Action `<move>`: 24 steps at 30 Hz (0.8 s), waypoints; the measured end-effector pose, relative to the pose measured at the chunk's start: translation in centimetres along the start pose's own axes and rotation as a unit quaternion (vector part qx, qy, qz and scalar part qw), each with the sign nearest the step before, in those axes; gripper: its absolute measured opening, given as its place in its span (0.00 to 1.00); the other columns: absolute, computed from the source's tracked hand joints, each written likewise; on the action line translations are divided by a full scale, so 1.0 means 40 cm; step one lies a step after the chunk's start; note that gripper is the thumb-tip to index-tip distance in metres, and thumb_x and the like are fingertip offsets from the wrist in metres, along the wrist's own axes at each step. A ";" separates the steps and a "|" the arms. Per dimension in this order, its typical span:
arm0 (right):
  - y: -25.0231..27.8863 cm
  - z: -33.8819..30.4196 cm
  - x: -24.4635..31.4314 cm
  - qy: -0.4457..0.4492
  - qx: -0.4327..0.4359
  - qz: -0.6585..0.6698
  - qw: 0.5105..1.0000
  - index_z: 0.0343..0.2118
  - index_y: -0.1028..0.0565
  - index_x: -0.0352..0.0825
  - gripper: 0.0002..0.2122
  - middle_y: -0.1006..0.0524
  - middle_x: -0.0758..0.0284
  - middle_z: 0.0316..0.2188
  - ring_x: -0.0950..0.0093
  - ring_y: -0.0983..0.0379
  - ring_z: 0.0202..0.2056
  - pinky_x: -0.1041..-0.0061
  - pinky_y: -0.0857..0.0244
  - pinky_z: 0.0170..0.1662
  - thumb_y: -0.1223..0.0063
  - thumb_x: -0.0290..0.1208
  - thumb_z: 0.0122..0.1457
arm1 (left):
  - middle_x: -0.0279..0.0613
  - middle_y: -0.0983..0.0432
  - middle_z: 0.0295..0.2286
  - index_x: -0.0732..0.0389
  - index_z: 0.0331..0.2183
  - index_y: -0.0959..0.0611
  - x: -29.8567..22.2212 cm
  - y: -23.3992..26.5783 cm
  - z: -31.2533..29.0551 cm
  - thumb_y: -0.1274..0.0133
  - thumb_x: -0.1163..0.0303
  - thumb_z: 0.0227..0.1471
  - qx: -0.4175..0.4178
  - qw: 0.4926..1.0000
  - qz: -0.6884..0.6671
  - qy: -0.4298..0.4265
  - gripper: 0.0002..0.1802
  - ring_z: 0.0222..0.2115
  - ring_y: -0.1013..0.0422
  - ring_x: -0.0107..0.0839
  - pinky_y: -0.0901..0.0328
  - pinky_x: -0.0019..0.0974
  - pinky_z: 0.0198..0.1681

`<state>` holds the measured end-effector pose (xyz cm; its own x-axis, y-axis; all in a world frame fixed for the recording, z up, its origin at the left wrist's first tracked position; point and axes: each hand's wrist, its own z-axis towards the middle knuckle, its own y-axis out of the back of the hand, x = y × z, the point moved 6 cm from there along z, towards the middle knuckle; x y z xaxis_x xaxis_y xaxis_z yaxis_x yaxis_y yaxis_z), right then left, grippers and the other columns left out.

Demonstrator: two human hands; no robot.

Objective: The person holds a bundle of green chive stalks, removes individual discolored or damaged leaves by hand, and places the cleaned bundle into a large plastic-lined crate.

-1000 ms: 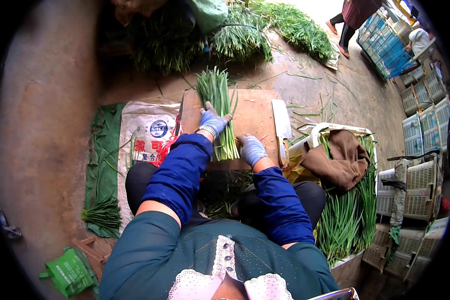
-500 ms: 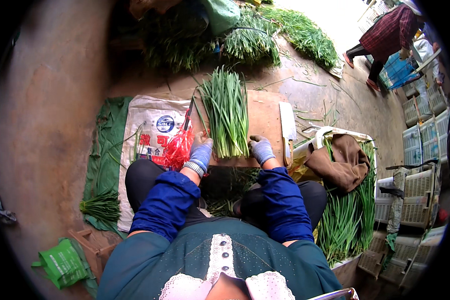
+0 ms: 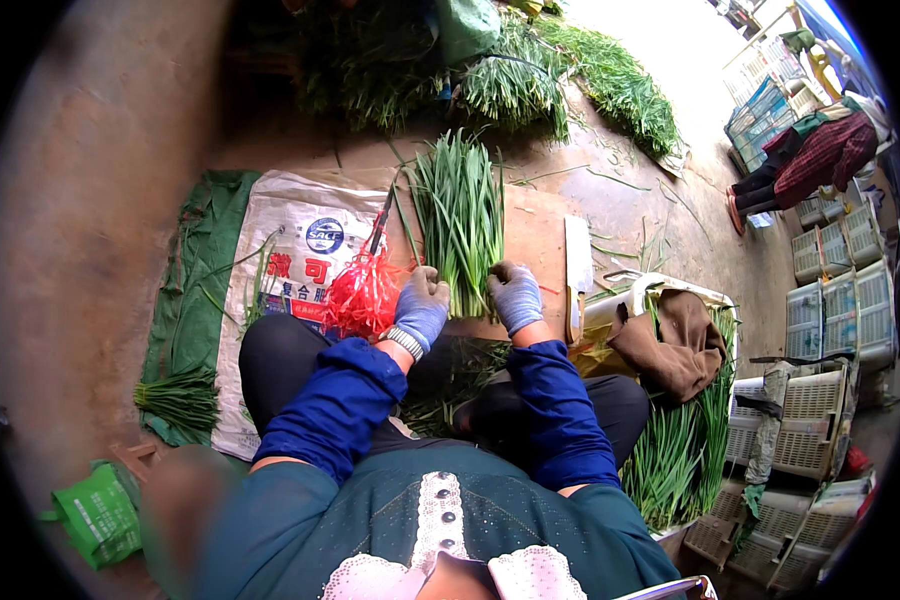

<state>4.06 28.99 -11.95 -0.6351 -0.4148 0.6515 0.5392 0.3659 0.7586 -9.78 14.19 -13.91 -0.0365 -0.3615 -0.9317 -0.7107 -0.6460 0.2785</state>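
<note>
On the wooden board (image 3: 535, 220) lies a bunch of green chives (image 3: 458, 215), leaf tips pointing away from me and pale stalk ends toward me. My left hand (image 3: 422, 305), in a grey-purple glove, presses the left side of the stalk ends with curled fingers. From the right side my right hand (image 3: 517, 297), gloved alike, grips the same ends. A broad-bladed knife (image 3: 577, 270) rests along the board's right edge, handle toward me. Left of the bunch is a heap of red plastic ties (image 3: 365, 295), next to a dark thin blade or rod (image 3: 380, 225).
A white crate (image 3: 735, 300) of chives with a brown cloth (image 3: 675, 345) stands at my right. Left lie a printed white sack (image 3: 295, 215), green cloth (image 3: 195, 290) and small chive bundle (image 3: 180, 400). Chive piles (image 3: 510, 90) lie ahead; a person (image 3: 820, 165) bends near stacked crates (image 3: 810, 410).
Both hands have drawn in closer against the stalk ends, the left moving right and the right moving slightly left. The person at the far right has shifted and turned. My view has tilted slightly.
</note>
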 end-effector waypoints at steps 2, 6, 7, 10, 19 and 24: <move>-0.009 0.011 0.032 -0.014 0.039 -0.085 0.995 0.35 0.21 0.33 0.13 0.23 0.51 0.34 0.54 0.26 0.39 0.61 0.32 0.46 0.42 0.36 0.50 | 0.46 0.24 0.27 0.63 0.43 0.24 -0.045 -0.005 -0.009 0.46 0.72 0.52 0.004 0.994 0.064 -0.094 0.14 0.26 0.26 0.36 0.31 0.38 0.32; -0.034 0.033 -0.025 -0.071 0.036 0.014 0.997 0.32 0.22 0.33 0.11 0.22 0.55 0.26 0.58 0.24 0.28 0.66 0.29 0.34 0.43 0.34 0.49 | 0.52 0.22 0.32 0.57 0.43 0.19 -0.123 -0.039 -0.034 0.48 0.67 0.53 0.058 0.969 0.151 -0.189 0.15 0.36 0.25 0.50 0.31 0.45 0.41; -0.035 0.033 -0.041 -0.103 0.038 0.072 0.991 0.31 0.22 0.33 0.10 0.21 0.57 0.24 0.61 0.24 0.24 0.67 0.29 0.30 0.43 0.33 0.49 | 0.53 0.22 0.33 0.57 0.44 0.19 -0.124 -0.048 -0.033 0.48 0.66 0.53 0.078 0.964 0.169 -0.187 0.15 0.37 0.26 0.51 0.31 0.45 0.41; -0.026 0.019 -0.084 -0.252 0.055 0.337 0.906 0.30 0.23 0.33 0.08 0.25 0.69 0.19 0.79 0.31 0.17 0.79 0.37 0.19 0.40 0.31 0.51 | 0.53 0.22 0.32 0.54 0.45 0.19 -0.133 -0.069 -0.030 0.50 0.62 0.54 0.125 0.945 0.226 -0.203 0.16 0.35 0.26 0.50 0.31 0.48 0.38; 0.037 -0.038 -0.031 -0.219 0.036 0.604 0.766 0.33 0.28 0.31 0.06 0.21 0.62 0.28 0.79 0.27 0.20 0.84 0.39 0.17 0.46 0.27 0.56 | 0.53 0.22 0.27 0.51 0.45 0.20 -0.112 -0.108 -0.010 0.50 0.62 0.54 0.179 0.921 0.277 -0.205 0.16 0.30 0.25 0.51 0.31 0.50 0.34; 0.141 -0.133 0.145 -0.127 0.163 0.510 0.835 0.27 0.27 0.30 0.07 0.27 0.67 0.19 0.79 0.31 0.17 0.82 0.36 0.20 0.45 0.29 0.54 | 0.55 0.22 0.29 0.51 0.47 0.20 -0.094 -0.097 0.001 0.50 0.63 0.53 0.212 0.941 0.217 -0.150 0.18 0.32 0.25 0.50 0.30 0.47 0.37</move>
<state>6.35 24.22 -3.84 -0.0560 0.4260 0.9030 0.7177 0.6459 -0.2603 -6.93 18.08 -11.50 -0.5403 -0.2814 -0.7930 -0.7970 -0.1312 0.5895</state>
